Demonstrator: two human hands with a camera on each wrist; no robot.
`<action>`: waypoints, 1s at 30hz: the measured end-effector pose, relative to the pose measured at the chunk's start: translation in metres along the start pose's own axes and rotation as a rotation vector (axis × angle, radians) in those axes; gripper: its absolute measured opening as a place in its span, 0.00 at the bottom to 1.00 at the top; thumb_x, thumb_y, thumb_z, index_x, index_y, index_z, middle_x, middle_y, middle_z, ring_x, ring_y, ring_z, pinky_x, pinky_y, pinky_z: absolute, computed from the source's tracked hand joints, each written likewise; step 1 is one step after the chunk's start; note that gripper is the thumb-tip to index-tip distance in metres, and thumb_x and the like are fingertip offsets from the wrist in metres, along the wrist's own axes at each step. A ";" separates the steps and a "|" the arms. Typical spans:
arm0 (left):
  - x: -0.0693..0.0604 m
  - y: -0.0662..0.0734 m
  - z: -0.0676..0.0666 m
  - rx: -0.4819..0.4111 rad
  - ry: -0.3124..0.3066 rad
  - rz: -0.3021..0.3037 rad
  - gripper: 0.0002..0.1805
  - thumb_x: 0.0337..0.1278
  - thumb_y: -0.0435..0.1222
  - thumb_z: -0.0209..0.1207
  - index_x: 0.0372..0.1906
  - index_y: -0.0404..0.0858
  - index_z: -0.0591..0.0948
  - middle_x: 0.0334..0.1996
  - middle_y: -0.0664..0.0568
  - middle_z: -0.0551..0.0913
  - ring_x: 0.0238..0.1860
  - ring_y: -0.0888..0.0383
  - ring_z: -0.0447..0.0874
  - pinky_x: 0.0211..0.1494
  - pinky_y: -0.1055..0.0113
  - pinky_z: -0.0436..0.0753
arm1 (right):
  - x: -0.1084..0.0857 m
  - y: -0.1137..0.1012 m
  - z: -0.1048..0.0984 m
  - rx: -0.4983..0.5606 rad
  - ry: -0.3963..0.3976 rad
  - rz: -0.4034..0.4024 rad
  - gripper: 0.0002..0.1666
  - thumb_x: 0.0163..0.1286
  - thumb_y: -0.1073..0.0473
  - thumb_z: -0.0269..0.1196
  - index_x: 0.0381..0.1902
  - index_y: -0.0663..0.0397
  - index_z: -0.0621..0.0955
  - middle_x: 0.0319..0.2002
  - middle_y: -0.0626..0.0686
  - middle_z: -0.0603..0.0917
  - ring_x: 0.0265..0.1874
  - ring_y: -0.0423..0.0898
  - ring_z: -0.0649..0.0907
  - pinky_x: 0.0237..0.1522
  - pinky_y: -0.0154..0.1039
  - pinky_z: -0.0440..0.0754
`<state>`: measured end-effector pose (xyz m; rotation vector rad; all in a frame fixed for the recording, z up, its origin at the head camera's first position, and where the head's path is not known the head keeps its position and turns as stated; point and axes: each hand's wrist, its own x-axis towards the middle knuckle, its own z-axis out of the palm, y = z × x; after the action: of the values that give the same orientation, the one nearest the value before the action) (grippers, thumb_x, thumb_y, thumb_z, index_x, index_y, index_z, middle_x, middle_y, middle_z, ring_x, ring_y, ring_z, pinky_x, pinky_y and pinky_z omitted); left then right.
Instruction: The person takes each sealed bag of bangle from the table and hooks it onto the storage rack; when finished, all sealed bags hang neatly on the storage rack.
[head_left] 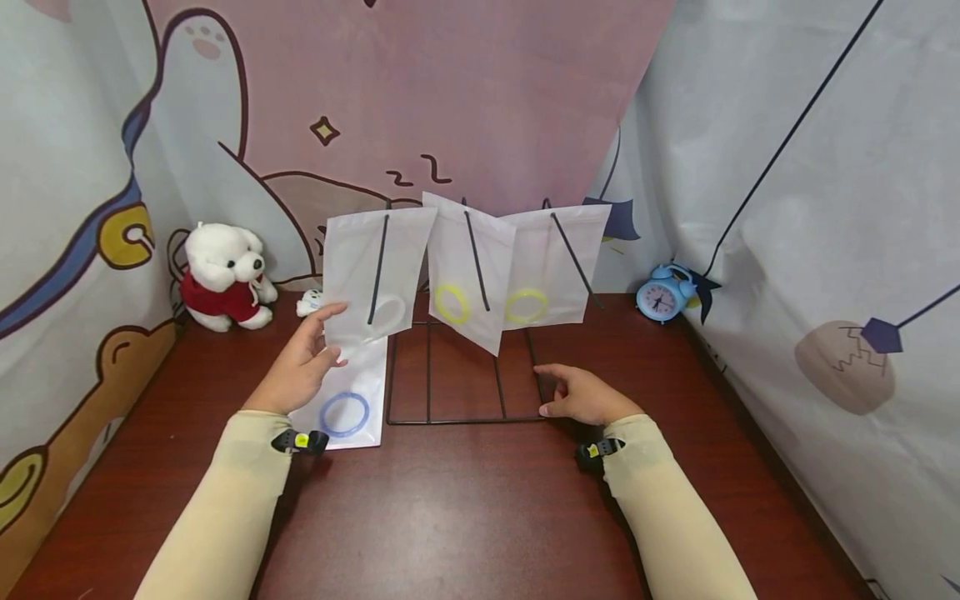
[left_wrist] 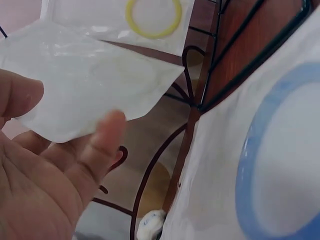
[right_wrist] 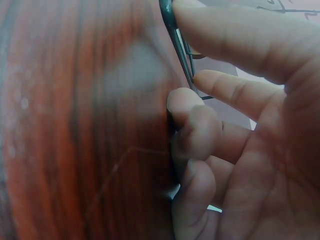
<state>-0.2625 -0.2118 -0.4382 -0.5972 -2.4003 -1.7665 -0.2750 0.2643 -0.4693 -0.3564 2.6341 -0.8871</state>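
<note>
Three white zip bags hang on the hooks of a black wire rack (head_left: 461, 422). The left bag (head_left: 352, 267) shows a pale ring; the middle bag (head_left: 468, 250) and right bag (head_left: 562, 258) each show a yellow ring. My left hand (head_left: 296, 367) is at the left bag's lower left edge, which lies between thumb and fingers in the left wrist view without a clear pinch. Under that hand lies a white bag with a blue ring (head_left: 345, 415), flat beside the rack. My right hand (head_left: 583, 396) holds the rack's front right corner with thumb and forefinger, other fingers curled on the table.
At the back left sits a white plush bear (head_left: 225, 267) in red, with a small white figure (head_left: 309, 302) beside it. A blue alarm clock (head_left: 663, 293) stands at the back right. Printed cloth hangs round the brown table (head_left: 450, 517).
</note>
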 end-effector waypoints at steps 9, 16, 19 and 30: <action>-0.004 -0.012 -0.019 0.100 -0.003 -0.074 0.31 0.73 0.21 0.49 0.79 0.34 0.64 0.80 0.38 0.63 0.76 0.33 0.66 0.75 0.50 0.74 | 0.000 0.001 0.001 0.013 -0.004 0.000 0.44 0.66 0.57 0.76 0.78 0.46 0.71 0.26 0.50 0.79 0.26 0.45 0.77 0.29 0.40 0.74; -0.008 -0.023 -0.036 0.201 -0.015 -0.213 0.27 0.76 0.26 0.52 0.76 0.30 0.66 0.73 0.29 0.69 0.70 0.29 0.74 0.70 0.47 0.77 | 0.001 0.001 0.000 0.016 -0.007 -0.009 0.44 0.66 0.57 0.76 0.78 0.47 0.71 0.26 0.50 0.79 0.26 0.45 0.76 0.29 0.40 0.74; -0.011 -0.025 -0.044 0.289 -0.038 -0.295 0.26 0.76 0.30 0.54 0.74 0.31 0.68 0.70 0.29 0.73 0.67 0.31 0.75 0.69 0.39 0.75 | 0.000 0.001 0.000 0.016 -0.010 -0.011 0.44 0.66 0.58 0.76 0.78 0.48 0.71 0.26 0.50 0.79 0.26 0.45 0.76 0.29 0.40 0.75; -0.018 -0.035 -0.067 0.478 -0.180 -0.431 0.27 0.73 0.36 0.60 0.71 0.30 0.72 0.56 0.32 0.82 0.55 0.38 0.81 0.61 0.41 0.83 | 0.000 0.000 -0.001 0.017 -0.011 -0.010 0.44 0.67 0.58 0.76 0.78 0.48 0.71 0.26 0.49 0.79 0.27 0.45 0.77 0.30 0.39 0.75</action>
<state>-0.2691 -0.2880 -0.4536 -0.1936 -3.1105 -1.1974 -0.2756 0.2648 -0.4686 -0.3695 2.6160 -0.9072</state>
